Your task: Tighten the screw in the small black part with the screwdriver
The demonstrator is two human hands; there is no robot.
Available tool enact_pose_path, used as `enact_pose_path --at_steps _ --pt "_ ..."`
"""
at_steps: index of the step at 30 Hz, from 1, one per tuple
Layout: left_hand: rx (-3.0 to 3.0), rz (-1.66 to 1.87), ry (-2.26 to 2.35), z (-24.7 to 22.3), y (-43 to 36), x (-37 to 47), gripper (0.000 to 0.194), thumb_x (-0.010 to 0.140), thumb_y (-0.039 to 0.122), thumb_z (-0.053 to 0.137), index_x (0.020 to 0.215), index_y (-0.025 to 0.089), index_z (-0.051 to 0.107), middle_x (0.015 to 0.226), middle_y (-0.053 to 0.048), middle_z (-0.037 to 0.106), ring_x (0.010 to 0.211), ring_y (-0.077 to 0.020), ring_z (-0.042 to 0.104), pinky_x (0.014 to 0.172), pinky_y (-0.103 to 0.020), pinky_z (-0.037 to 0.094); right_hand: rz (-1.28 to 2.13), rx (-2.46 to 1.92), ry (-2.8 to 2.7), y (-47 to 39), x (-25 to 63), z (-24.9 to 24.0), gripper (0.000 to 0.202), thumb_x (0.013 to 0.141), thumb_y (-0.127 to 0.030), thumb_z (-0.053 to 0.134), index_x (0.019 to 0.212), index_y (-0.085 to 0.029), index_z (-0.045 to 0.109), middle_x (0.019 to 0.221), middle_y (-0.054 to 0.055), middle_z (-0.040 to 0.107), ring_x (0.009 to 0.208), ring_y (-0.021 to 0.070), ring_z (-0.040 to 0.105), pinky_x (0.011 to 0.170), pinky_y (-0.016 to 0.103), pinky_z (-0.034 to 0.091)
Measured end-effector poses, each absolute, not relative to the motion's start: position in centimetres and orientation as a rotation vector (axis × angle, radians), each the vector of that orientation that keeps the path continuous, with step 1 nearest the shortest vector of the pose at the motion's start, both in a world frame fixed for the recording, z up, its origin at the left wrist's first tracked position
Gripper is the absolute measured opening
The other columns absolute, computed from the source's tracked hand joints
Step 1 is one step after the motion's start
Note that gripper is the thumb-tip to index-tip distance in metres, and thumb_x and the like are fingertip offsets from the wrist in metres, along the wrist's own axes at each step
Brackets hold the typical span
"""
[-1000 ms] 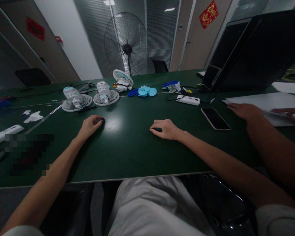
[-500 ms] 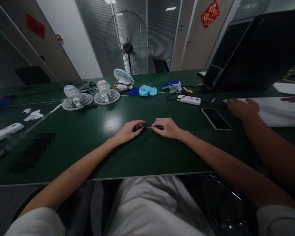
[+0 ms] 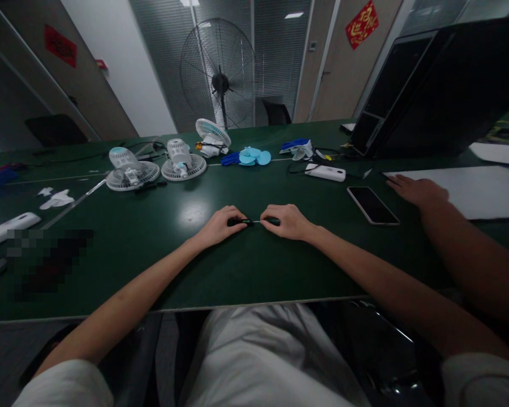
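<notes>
Above the middle of the green table, my right hand (image 3: pixel 287 221) is closed around the dark handle of a small screwdriver (image 3: pixel 273 221). Its thin metal shaft points left toward my left hand (image 3: pixel 224 224). Between the thumb and fingers of that hand is a slim black part (image 3: pixel 246 221), mostly covered by the fingers. Shaft and black part meet or nearly meet in the narrow gap between my hands; I cannot tell whether the tip is inside it. Both wrists rest near the tabletop.
Small white fans (image 3: pixel 184 167) and blue fan blades (image 3: pixel 254 156) lie along the back. A phone (image 3: pixel 373 206) and a white power bank (image 3: pixel 325 172) are on the right. A co-worker's hand (image 3: pixel 422 191) rests on white paper (image 3: pixel 483 192). A black computer case (image 3: pixel 432 90) stands behind.
My left index finger has come down onto the black part, and the hands sit slightly closer together. The co-worker's other hand has left the paper.
</notes>
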State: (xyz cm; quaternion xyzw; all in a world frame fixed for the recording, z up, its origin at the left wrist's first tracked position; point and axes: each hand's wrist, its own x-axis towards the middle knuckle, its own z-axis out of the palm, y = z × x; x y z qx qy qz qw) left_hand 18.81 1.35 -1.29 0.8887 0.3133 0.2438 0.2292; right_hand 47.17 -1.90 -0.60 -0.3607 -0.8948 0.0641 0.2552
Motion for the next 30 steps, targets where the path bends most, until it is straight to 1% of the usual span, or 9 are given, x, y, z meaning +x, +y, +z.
enact_pose_path --at_steps 12,16,21,26,30 --pt "2.408 0.641 0.818 -1.4 1.6 18.8 0.025 0.097 0.042 0.068 0.111 0.023 0.076 0.105 -0.006 0.068 0.099 -0.0222 0.062 0.088 -0.036 0.049 0.182 -0.961 -2.461 -2.0 47.1 -0.6 0.019 0.102 -0.033 0.06 0.108 -0.02 0.074 0.099 0.005 0.072 0.079 0.0167 0.065 0.068 0.029 0.044" --pt "2.394 0.63 0.808 -1.4 1.7 18.8 0.025 0.096 0.041 0.069 0.109 0.022 0.077 0.106 -0.006 0.068 0.099 -0.0221 0.062 0.089 -0.035 0.049 0.254 -0.931 -2.411 -2.0 46.5 -0.4 0.018 0.102 -0.031 0.061 0.107 -0.02 0.074 0.1 0.005 0.072 0.081 0.0175 0.066 0.07 0.03 0.047" --pt "2.409 0.612 0.777 -1.2 1.8 18.7 0.026 0.097 0.042 0.068 0.113 0.023 0.076 0.109 -0.006 0.068 0.102 -0.0223 0.062 0.091 -0.036 0.049 0.4 -0.894 -2.134 -2.1 44.7 0.2 0.021 0.104 -0.034 0.059 0.104 -0.018 0.072 0.099 0.007 0.073 0.086 0.0187 0.066 0.076 0.032 0.051" --pt "2.41 0.593 0.8 -0.9 1.5 18.8 0.025 0.097 0.042 0.068 0.11 0.022 0.076 0.106 -0.007 0.068 0.1 -0.0223 0.062 0.087 -0.034 0.051 0.337 -0.906 -2.174 -1.9 45.2 -0.3 0.018 0.102 -0.033 0.062 0.102 -0.019 0.073 0.096 0.005 0.073 0.084 0.0185 0.066 0.076 0.032 0.05" --pt "2.416 0.609 0.816 -0.7 1.2 18.9 0.025 0.097 0.042 0.067 0.111 0.022 0.075 0.106 -0.007 0.068 0.102 -0.0226 0.062 0.089 -0.035 0.051 0.276 -0.956 -2.195 -1.4 46.8 -0.9 0.017 0.101 -0.032 0.063 0.102 -0.02 0.074 0.097 0.005 0.073 0.085 0.0193 0.067 0.078 0.033 0.051"
